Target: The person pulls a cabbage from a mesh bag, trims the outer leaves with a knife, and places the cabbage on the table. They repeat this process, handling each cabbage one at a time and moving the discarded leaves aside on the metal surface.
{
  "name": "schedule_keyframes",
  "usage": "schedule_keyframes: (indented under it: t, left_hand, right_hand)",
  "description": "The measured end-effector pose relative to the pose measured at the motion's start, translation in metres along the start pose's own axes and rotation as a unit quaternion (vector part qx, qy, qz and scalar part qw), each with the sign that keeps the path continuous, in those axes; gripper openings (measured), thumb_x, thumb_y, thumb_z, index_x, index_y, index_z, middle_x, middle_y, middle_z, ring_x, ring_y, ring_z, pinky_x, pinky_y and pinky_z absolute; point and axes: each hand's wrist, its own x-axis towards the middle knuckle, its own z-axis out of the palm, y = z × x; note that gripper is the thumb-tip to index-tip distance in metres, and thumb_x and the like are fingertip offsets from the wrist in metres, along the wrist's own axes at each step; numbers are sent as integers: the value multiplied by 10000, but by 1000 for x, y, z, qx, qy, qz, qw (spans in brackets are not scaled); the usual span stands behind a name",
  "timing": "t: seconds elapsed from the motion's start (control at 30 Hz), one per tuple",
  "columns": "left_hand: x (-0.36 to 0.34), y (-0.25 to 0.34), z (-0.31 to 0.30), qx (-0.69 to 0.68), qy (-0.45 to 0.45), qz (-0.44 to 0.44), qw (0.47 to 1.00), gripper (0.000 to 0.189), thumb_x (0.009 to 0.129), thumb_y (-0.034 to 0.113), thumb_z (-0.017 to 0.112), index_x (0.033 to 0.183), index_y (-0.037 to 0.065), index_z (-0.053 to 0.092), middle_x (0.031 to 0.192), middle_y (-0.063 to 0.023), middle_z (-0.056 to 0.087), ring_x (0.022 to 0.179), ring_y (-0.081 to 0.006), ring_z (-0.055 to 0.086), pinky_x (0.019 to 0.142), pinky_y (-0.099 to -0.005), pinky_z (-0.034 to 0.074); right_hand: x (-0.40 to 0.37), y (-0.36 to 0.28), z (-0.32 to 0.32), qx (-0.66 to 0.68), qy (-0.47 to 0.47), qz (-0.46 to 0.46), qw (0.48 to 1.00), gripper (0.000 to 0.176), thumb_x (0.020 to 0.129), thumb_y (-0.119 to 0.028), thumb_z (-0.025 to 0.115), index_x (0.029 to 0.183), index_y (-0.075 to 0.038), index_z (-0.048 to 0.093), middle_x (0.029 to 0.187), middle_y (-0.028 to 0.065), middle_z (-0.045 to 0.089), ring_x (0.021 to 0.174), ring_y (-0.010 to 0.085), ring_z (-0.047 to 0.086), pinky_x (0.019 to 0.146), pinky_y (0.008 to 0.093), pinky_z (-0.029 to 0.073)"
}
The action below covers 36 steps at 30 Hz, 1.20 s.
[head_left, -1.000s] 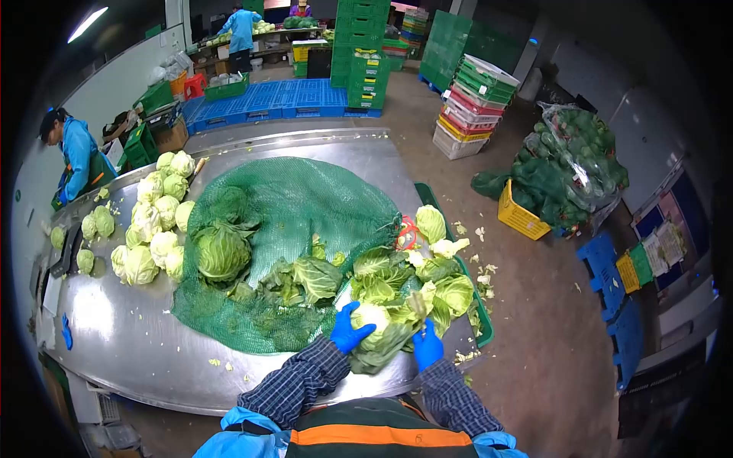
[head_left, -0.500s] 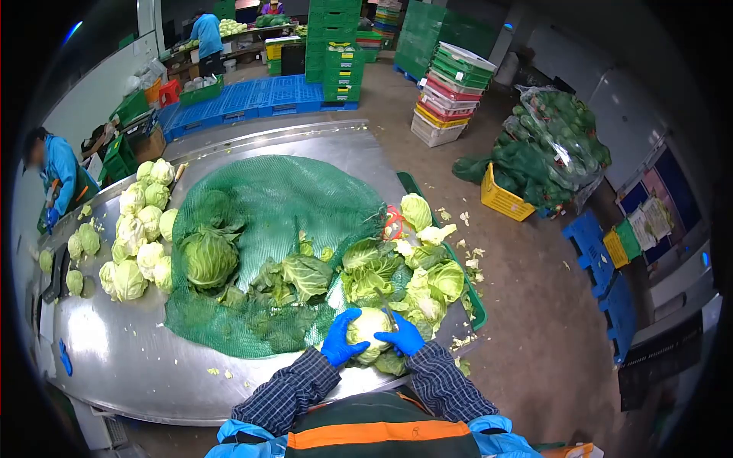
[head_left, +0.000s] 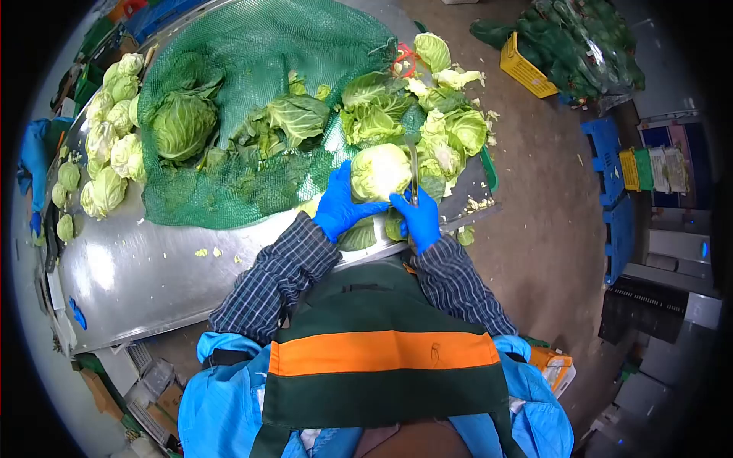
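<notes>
My left hand [head_left: 340, 204], in a blue glove, grips a pale trimmed cabbage [head_left: 379, 172] lifted just above the near edge of the steel table [head_left: 137, 267]. My right hand [head_left: 418, 217], also gloved in blue, holds a knife [head_left: 413, 172] whose blade stands up against the cabbage's right side. Loose outer leaves [head_left: 447, 141] lie piled right behind the cabbage.
A green net sack [head_left: 252, 84] with untrimmed cabbages [head_left: 182, 126] spreads over the table. Trimmed cabbages [head_left: 107, 137] are heaped at the left. A green crate [head_left: 489, 168] sits at the table's right edge. On the floor to the right are a yellow crate [head_left: 527, 72], bagged greens and blue crates [head_left: 611, 160].
The view has tilted down toward my body. I have lifted the cabbage closer to me and raised the knife blade upright against it.
</notes>
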Motion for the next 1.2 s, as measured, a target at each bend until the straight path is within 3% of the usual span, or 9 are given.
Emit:
schedule_keyframes:
  t: [0.07,0.23,0.33,0.53,0.73,0.9,1.07,1.13,1.2]
  left_hand:
    - [4,7,-3,50,-15,-8,999,1098,544,473,835,1355,-23,286,1197,-283,444,1121,-399,478,946,-434,417]
    - [21,-17,8,116,-36,51,991,1192,473,443,874,1383,-6,249,1201,-262,451,1119,-392,478,958,-436,413]
    - [27,-15,11,89,8,64,994,1132,463,419,877,1342,-2,301,1199,-243,455,1110,-381,484,958,-422,416]
    - [51,-6,7,130,27,96,986,873,593,370,807,1268,4,391,1154,-194,500,1099,-375,482,951,-410,413]
    - [58,-7,19,159,40,124,979,850,616,377,785,1279,20,389,1242,-209,465,1139,-375,459,971,-426,388]
    - [64,-5,20,132,25,105,985,820,622,343,781,1268,14,399,1243,-203,457,1151,-375,446,978,-424,379]
    - [54,-12,-6,164,-40,157,973,818,590,292,774,1283,39,423,1282,-198,450,1194,-366,429,1004,-427,371]
    - [61,-25,-23,156,-83,191,965,788,606,176,727,1323,62,423,1345,-209,412,1250,-363,392,1053,-425,329]
    - [73,-6,-37,185,-161,260,934,726,627,108,701,1305,69,444,1300,-189,459,1205,-370,432,1010,-428,378]
  right_hand:
    - [-3,33,-13,-85,7,8,996,440,826,-230,679,1187,-12,552,894,78,635,835,167,613,719,307,477]
    - [5,23,-31,-243,94,-110,959,481,928,-350,489,1354,-136,423,871,207,626,773,323,616,704,404,478]
    - [10,7,-28,-332,42,-166,928,483,943,-278,438,1412,-256,322,848,257,610,732,383,606,649,456,461]
    - [43,6,-21,-373,0,-196,907,508,944,-283,429,1428,-229,287,734,239,596,642,380,585,600,473,445]
    - [45,-13,-17,-492,-17,-180,852,551,939,-265,415,1449,-266,209,782,263,601,693,405,591,628,495,445]
    - [59,-31,-18,-568,10,-130,813,486,933,-273,402,1411,-274,316,794,277,594,706,399,594,643,488,458]
    - [145,13,-100,-528,39,-151,835,435,931,-274,397,1361,-210,412,951,238,622,829,411,597,743,485,469]
    - [129,18,-100,-479,58,-281,829,483,890,-337,521,1349,-212,434,880,225,627,775,358,611,706,447,471]
    - [85,-30,-57,-446,21,-191,874,524,860,-360,569,1345,-209,443,834,208,618,750,314,610,689,422,468]
